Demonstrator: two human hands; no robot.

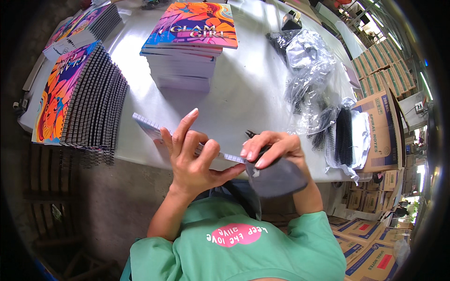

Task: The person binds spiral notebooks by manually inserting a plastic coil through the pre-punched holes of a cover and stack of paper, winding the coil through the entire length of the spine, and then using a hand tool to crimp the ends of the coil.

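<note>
A notebook [151,127] with a row of punched holes along its edge is tilted nearly edge-on at the table's front. My left hand [190,154] grips it, thumb near its right end and the other fingers bent and spread above. Dark pointed jaws [251,134] poke out beyond my right hand [276,147], which is closed around a pair of pliers, its fingertips at the notebook's right end. Most of the tool is hidden by the fingers. Below that hand hangs a dark grey flap [279,178] with a small white patch; what it belongs to is unclear.
Ahead stands a tall stack of colourful-covered books [187,61]. Wire-bound notebooks [89,98] are piled at the left, with another pile [86,28] behind. Clear plastic bags [309,70] and black binding coils [344,136] lie right, beside an open cardboard box [379,131].
</note>
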